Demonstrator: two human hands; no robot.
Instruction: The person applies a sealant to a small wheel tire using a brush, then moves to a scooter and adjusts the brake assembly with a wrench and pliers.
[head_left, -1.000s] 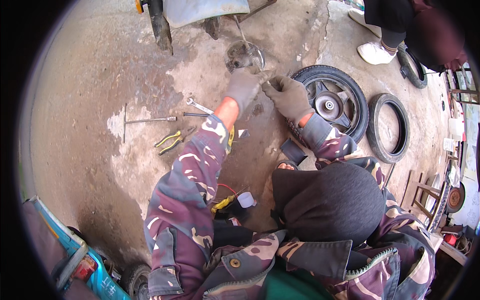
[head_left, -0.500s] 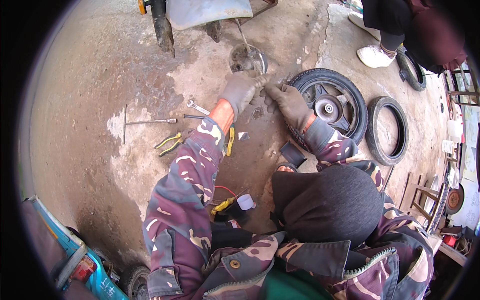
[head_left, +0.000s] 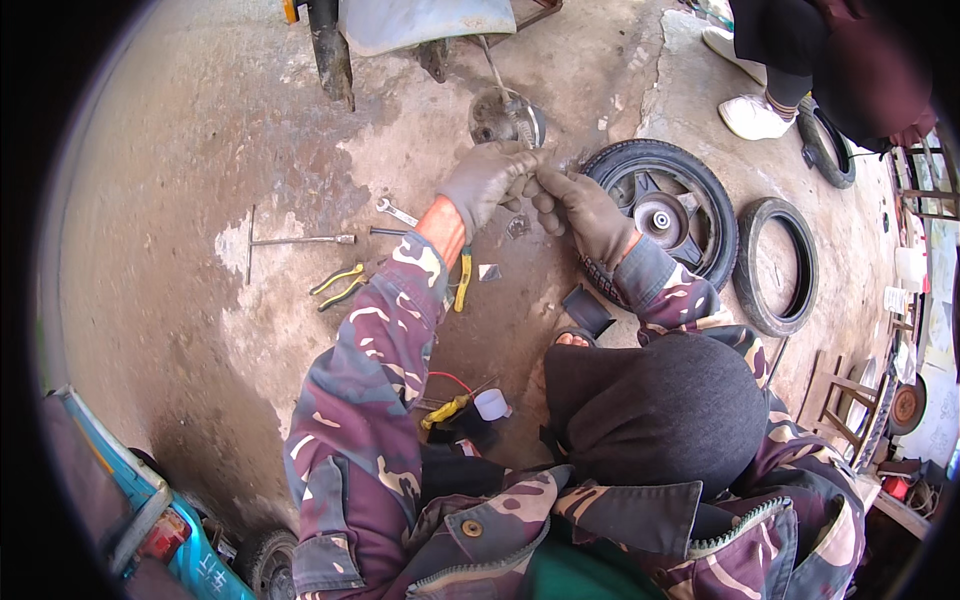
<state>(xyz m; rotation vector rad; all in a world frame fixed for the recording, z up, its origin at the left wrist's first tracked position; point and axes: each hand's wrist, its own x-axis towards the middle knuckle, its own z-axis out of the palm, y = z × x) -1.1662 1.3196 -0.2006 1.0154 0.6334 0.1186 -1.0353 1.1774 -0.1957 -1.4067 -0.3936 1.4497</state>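
Both gloved hands rose toward the hub (head_left: 507,118); left hand (head_left: 487,180) and right hand (head_left: 578,208) pinched a small part, hidden between touching fingertips (head_left: 530,178), just below it.

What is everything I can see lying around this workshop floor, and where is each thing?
Black-tyred wheel with grey hub: one, flat on the floor, right of the hands.
Bare black rubber tyre: one, flat, right of the wheel.
Round grey metal hub part: one, on the floor just beyond the hands.
Silver spanner: one, left of the hands.
Long T-shaped metal wrench: one, further left.
Yellow-handled pliers: one, below the T-wrench.
Yellow-handled tool: one, beside the left forearm.
White shoe: one, another person's, top right.
Blue vehicle body: one, bottom left.
Left hand: grey glove, meeting the right hand over a small part, too small to identify.
Right hand: grey glove.
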